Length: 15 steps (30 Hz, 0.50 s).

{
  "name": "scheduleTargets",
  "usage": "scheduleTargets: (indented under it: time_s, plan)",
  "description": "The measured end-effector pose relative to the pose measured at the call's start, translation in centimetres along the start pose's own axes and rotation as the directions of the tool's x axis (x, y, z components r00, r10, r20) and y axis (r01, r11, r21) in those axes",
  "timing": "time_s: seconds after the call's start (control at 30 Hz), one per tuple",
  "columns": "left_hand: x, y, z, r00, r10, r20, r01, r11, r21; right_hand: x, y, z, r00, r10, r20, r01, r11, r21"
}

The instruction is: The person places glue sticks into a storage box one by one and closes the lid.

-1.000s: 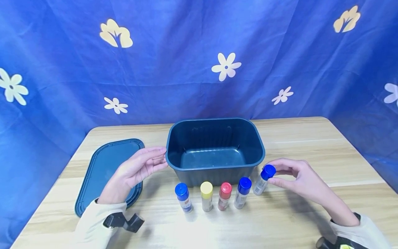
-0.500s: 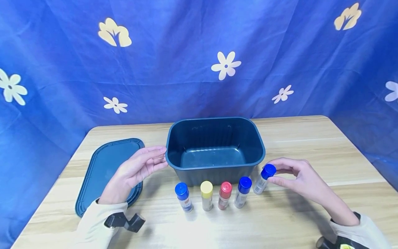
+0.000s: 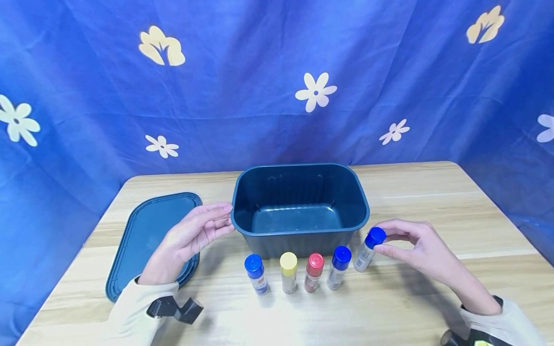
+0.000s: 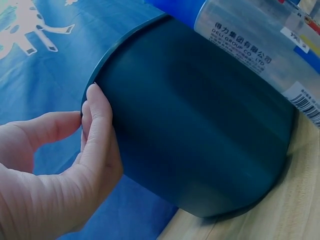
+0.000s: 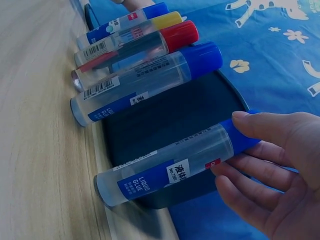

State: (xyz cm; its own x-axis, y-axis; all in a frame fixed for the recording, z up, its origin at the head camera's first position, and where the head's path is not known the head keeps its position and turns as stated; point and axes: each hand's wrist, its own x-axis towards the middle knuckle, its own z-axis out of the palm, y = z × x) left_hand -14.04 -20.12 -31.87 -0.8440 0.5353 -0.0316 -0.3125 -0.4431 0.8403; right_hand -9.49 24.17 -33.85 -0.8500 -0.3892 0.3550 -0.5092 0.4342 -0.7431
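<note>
A dark teal plastic box (image 3: 298,235) stands on the table with its top uncovered. My left hand (image 3: 196,233) is at the box's left end, its relaxed fingertips touching the outer wall just under the rim, as the left wrist view also shows. Thumb and fingers of my right hand (image 3: 417,247) pinch the blue cap of an upright liquid glue bottle (image 5: 165,170) by the box's front right corner. In a row before the box stand a glue bottle with a blue cap (image 3: 257,275), a yellow-capped one (image 3: 288,273), a red-capped one (image 3: 313,273) and another blue-capped one (image 3: 338,268).
To the left, partly under my left forearm, the box's matching teal lid (image 3: 149,230) lies flat on the wooden table (image 3: 437,202). A blue curtain (image 3: 242,96) with pale flower prints hangs right behind the table's back edge. Each wrist carries a black camera mount (image 3: 173,310).
</note>
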Motion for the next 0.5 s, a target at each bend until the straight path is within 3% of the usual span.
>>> scheduleTargets:
  time_s: [0.5]
  plan:
    - [0.21,-0.04,0.10,0.999,-0.015,-0.040,0.018,0.998,0.067,-0.23,-0.67,-0.37,0.998,0.042,-0.053,-0.046,0.996,-0.071]
